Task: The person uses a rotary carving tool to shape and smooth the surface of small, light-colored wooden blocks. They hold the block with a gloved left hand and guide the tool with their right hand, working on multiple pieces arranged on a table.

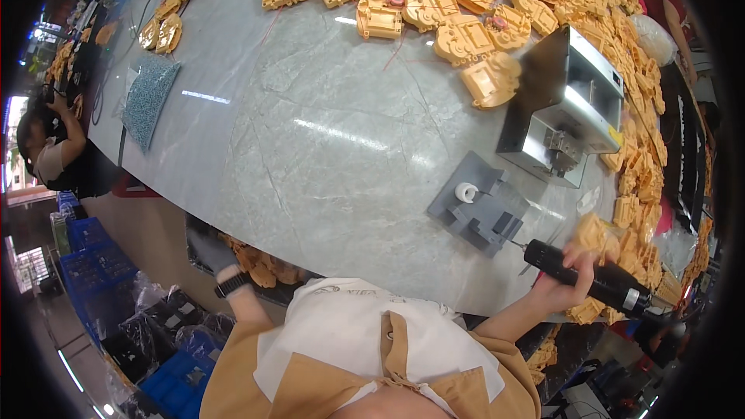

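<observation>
My right hand (574, 278) is closed around a black electric screwdriver (549, 258), its thin bit pointing left toward a grey fixture block (475, 206). A small white ring (466, 192) sits on that block, which holds no orange housing. Low at the left, beyond the table's near edge, my left hand (208, 252) is smeared by motion, and its fingers cannot be made out. A dark band circles that wrist. Orange plastic housings (264, 264) lie below the edge close to it.
Behind the fixture stands a metal screw feeder box (566, 109). Orange housings (466, 39) heap along the far and right sides, some with pink pieces and thin red wires. A bag of small blue-grey pieces (151, 101) lies far left. Another person (58, 140) is at the left; blue crates (97, 264) stand below.
</observation>
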The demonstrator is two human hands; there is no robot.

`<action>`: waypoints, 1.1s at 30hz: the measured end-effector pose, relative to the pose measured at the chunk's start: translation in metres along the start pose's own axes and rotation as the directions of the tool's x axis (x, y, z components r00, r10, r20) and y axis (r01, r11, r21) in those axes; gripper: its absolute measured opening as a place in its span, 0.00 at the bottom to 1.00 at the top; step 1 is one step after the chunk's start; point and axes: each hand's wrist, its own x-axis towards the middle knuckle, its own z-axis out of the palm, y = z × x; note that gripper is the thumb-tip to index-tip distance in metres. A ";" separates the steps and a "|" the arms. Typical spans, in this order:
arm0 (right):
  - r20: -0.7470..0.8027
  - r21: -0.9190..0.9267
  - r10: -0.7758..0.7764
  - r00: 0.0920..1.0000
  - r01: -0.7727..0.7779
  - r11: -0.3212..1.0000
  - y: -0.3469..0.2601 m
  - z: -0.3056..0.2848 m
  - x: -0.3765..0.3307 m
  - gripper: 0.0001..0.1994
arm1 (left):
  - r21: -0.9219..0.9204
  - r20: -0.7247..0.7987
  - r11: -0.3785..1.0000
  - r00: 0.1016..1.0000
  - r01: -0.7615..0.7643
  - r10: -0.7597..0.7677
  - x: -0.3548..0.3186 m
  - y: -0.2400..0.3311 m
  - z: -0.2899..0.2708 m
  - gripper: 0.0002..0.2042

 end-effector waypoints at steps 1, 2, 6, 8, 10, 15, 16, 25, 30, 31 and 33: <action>0.009 -0.007 -0.030 1.000 0.030 1.000 -0.002 -0.001 -0.003 0.20 | 0.175 0.103 0.914 0.930 -0.365 0.352 -0.006 0.055 0.062 0.22; 0.048 -0.010 -0.052 0.997 0.053 0.999 -0.003 0.002 -0.004 0.20 | 0.396 0.188 0.583 0.684 -0.709 0.704 -0.013 0.111 0.113 0.21; -0.081 -0.033 -0.013 0.997 0.011 0.999 -0.003 0.001 -0.006 0.22 | -0.120 0.655 0.539 0.342 -0.834 0.674 0.032 0.164 0.332 0.27; -0.037 -0.046 -0.023 0.999 0.021 0.999 -0.009 0.010 -0.011 0.23 | 0.131 0.906 0.233 0.212 -0.964 0.365 0.062 0.151 0.418 0.32; 0.044 -0.008 -0.023 0.999 0.023 1.000 -0.012 0.023 -0.015 0.24 | 0.508 0.860 -0.117 0.511 -0.854 0.004 0.086 0.100 0.447 0.34; -0.085 -0.021 -0.013 0.996 0.011 1.000 -0.012 0.002 -0.013 0.23 | 0.502 0.845 0.104 0.513 -0.858 0.151 0.044 0.099 0.439 0.28; -0.122 -0.051 -0.003 0.992 -0.004 0.999 -0.009 -0.005 -0.012 0.23 | 0.501 0.833 0.158 0.524 -0.851 0.178 0.035 0.095 0.429 0.28; -0.088 -0.028 0.009 0.996 -0.012 1.000 0.003 -0.004 -0.016 0.23 | -0.200 0.855 0.863 0.513 0.464 -0.078 -0.093 0.111 0.280 0.25; -0.091 0.018 0.002 0.996 -0.001 1.000 0.016 0.006 -0.019 0.21 | 0.192 0.969 0.827 0.031 0.528 -0.245 -0.211 0.127 0.260 0.30; -0.092 0.033 0.010 0.996 -0.006 0.999 0.017 0.009 -0.019 0.20 | 0.177 0.976 0.856 0.022 0.485 -0.214 -0.229 0.127 0.266 0.30; -0.099 0.035 -0.001 0.995 0.004 0.999 0.017 0.012 -0.021 0.20 | 0.169 0.982 0.870 -0.003 0.463 -0.190 -0.259 0.127 0.281 0.27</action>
